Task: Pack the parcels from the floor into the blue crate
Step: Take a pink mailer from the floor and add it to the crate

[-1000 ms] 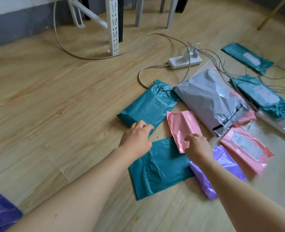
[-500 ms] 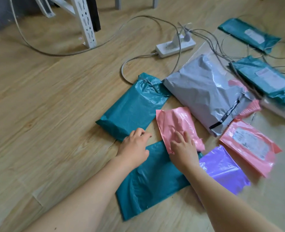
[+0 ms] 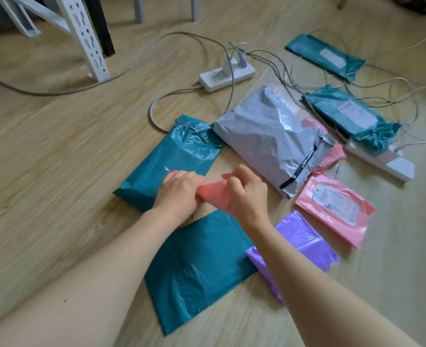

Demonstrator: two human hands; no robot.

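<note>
**Both grips pinching one small pink parcel, held over the floor**

Left grip [image 3: 179, 194] and right grip [image 3: 247, 196] each have fingers curled round one end of the small pink parcel [image 3: 213, 194]. It hangs crumpled between them and appears lifted off the wooden floor [image 3: 44, 151].

Just behind the left grip lies a plump teal parcel [image 3: 174, 159]. Beneath both wrists lies a flat teal parcel [image 3: 194, 269], with a purple parcel [image 3: 304, 244] at its right edge; the right forearm hides where they meet. To the right, a large grey parcel [image 3: 267, 136] lies near a labelled pink parcel [image 3: 332, 206]. Two labelled teal parcels [image 3: 352, 116] [image 3: 324, 55] lie farther off among loose cables [image 3: 372, 83].

Open floor extends left of the teal parcels to the white shelf leg [image 3: 86, 38]. A white power strip [image 3: 227, 75] bounds the far side.
</note>
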